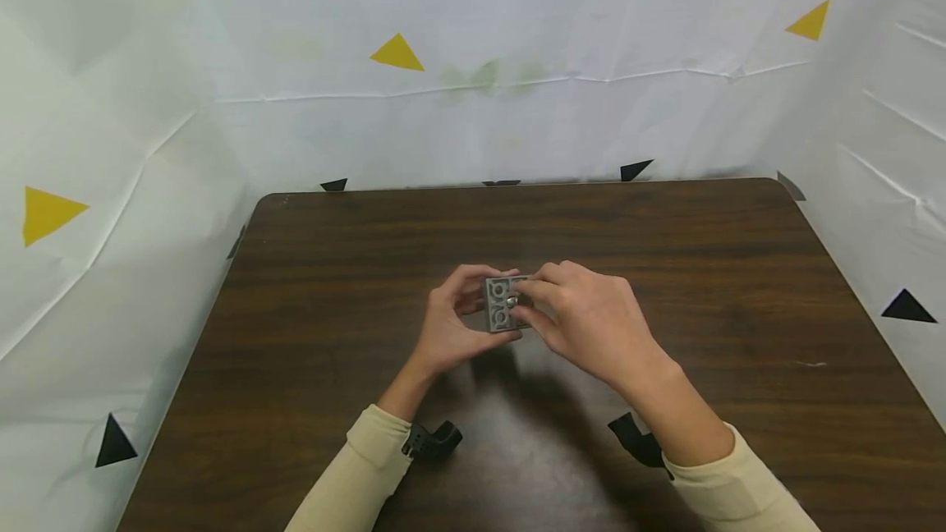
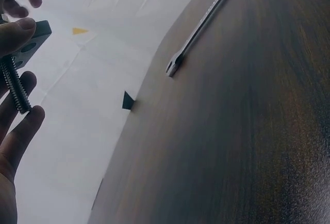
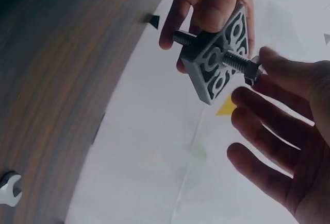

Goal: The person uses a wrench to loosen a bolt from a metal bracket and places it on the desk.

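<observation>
Both hands grip gray plate [image 1: 502,303] above table [image 1: 310,302].

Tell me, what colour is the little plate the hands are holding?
Grey. The plate shows best in the right wrist view, with a bolt through it.

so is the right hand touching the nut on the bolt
Touching. The right wrist view shows the right hand with thumb and fingertip pinching the nut at the end of the bolt through the grey plate.

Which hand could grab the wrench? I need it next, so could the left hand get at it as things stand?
Probably not yet: the left hand grips the grey plate, and the wrench lies apart on the table.
</observation>
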